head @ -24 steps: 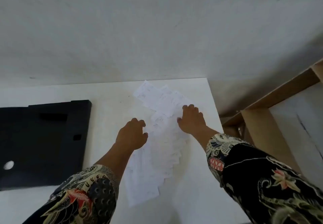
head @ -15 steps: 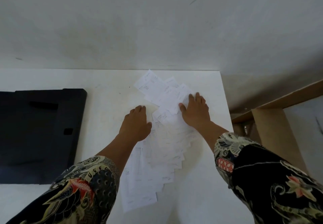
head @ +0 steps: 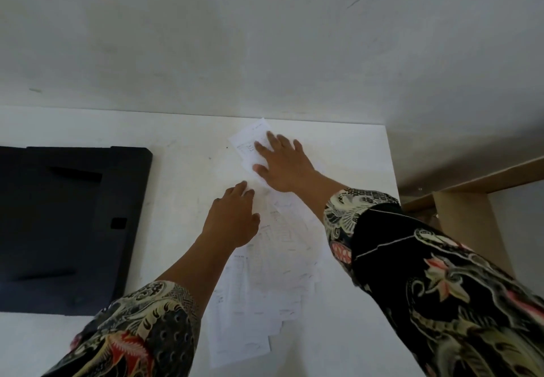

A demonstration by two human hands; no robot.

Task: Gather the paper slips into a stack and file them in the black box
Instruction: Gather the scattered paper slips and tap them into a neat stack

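Your paper slips (head: pixel 265 282) are lying fanned out on the white table (head: pixel 182 147), and the spread is running long from the near edge, down by your sleeves, away toward the wall (head: pixel 265 38), leaning slightly to the right as it goes. The slips are overlapping like shingles, with faint print showing on them; the words are too small to read. The farthest slip (head: pixel 250 138) is sitting tilted, one corner pointing up at the wall.

Your right hand (head: pixel 282 164) is reaching out over that far end, palm down, fingers spread wide and flat, pressing on the top slips rather than pinching anything. Your left hand (head: pixel 232 220) is resting at the left edge of the spread, about midway along, fingers loosely curled and bunched together, fingertips touching paper; it is gripping nothing that shows.

The black box (head: pixel 67 229) is lying flat on the table well to the left of the slips, clear of both hands, with bare tabletop between it and the pile. To your right, past the table edge, a wooden frame (head: pixel 471 217) is standing apart from everything. Both patterned sleeves (head: pixel 441 273) are covering the near slips in part.
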